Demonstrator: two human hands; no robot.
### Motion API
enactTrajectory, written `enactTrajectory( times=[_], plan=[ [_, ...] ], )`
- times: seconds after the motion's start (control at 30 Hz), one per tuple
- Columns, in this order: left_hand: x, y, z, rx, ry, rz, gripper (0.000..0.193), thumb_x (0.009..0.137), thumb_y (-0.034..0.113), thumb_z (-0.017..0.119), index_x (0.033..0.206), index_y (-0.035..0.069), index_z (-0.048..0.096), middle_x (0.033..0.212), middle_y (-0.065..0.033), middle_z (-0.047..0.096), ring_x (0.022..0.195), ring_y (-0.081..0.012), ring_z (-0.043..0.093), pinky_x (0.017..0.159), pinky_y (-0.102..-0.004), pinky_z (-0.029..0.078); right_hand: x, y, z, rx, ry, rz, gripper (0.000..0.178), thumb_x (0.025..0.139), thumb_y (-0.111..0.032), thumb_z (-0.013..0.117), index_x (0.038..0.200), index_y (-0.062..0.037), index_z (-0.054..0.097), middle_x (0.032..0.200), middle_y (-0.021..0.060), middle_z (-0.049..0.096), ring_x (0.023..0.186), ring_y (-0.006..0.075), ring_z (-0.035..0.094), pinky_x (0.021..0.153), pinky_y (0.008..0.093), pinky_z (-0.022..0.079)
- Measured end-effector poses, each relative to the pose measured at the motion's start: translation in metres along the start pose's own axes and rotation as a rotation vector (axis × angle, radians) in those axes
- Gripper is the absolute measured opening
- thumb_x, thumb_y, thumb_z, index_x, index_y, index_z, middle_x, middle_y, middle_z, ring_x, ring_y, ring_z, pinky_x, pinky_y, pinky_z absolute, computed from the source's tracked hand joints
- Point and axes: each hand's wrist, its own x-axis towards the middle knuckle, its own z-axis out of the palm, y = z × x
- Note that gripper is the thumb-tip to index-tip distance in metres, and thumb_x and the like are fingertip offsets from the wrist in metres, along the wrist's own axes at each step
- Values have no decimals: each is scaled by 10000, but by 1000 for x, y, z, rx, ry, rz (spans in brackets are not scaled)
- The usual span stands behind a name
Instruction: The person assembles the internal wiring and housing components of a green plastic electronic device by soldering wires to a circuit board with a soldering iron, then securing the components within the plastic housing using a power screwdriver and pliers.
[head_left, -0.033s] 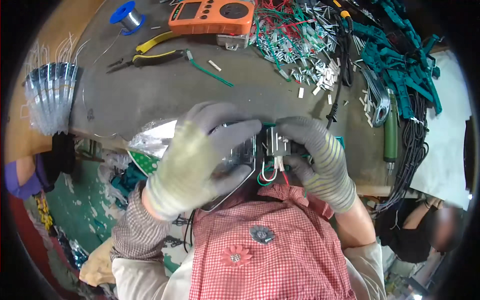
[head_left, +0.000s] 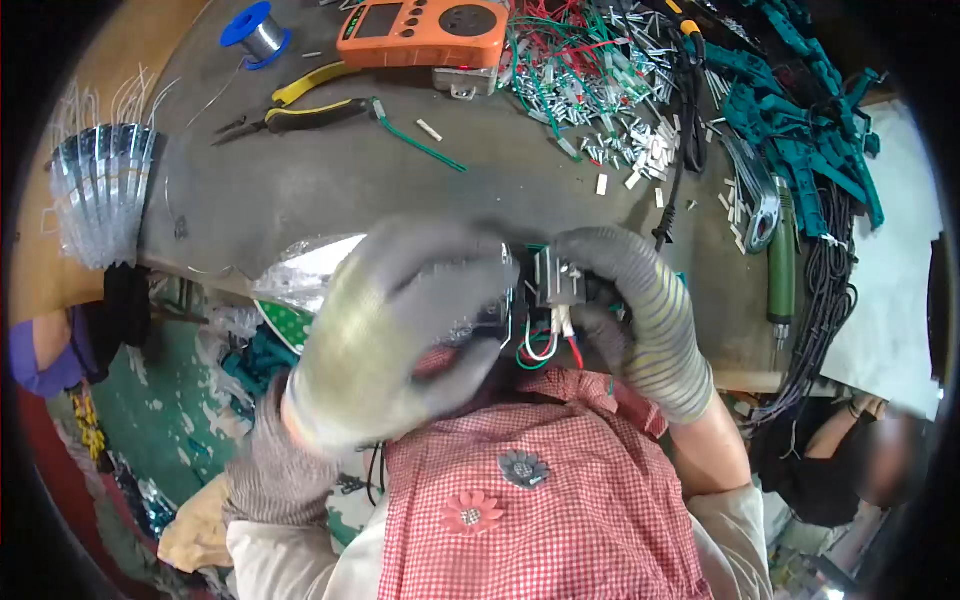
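My right hand (head_left: 640,310), in a grey striped glove, is closed on a small dark block (head_left: 548,278). White, red and green wires (head_left: 542,350) hang from the block's near end. My left hand (head_left: 400,325), gloved and smeared by motion, curls its fingers and thumb round a dark, glossy-edged part (head_left: 508,300) just left of the block. Most of that part is hidden by the hand, so its kind does not show. Both hands are over the table's near edge, close to my red checked apron.
Pliers (head_left: 320,110), a solder spool (head_left: 258,38) and an orange meter (head_left: 425,35) lie at the far left and middle. Loose screws (head_left: 585,100), white pieces, teal parts (head_left: 790,120) and a green screwdriver (head_left: 781,265) fill the right. Another person (head_left: 820,460) sits at lower right.
My left hand has shifted slightly down and left, and less of the glossy part's lower edge shows. The block in my right hand has tilted a little.
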Motion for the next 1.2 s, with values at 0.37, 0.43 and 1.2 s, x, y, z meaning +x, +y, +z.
enactTrajectory(
  times=[0.37,0.43,1.2],
  plan=[
    [-43,83,69,240,-385,-49,434,884,207,674,1256,-11,725,1307,-140,653,882,-243,698,704,-342,602,2,-5,5,-34,121,16,416,899,-14,739,1313,-63,724,1268,138,721,1048,261,760,880,340,607],
    [-32,86,62,283,-385,-69,467,886,182,665,1297,-34,711,1323,-177,666,925,-274,719,773,-384,619,0,-2,5,-37,158,29,424,893,-9,740,1314,-64,720,1269,136,718,1035,260,756,869,335,602],
    [-24,53,66,65,-97,-250,506,810,145,834,1277,26,681,1316,-197,655,897,-394,737,754,-456,628,7,-6,18,-110,263,-102,383,875,62,717,1249,-18,702,1247,209,662,1057,364,712,889,414,598]
  ],
)
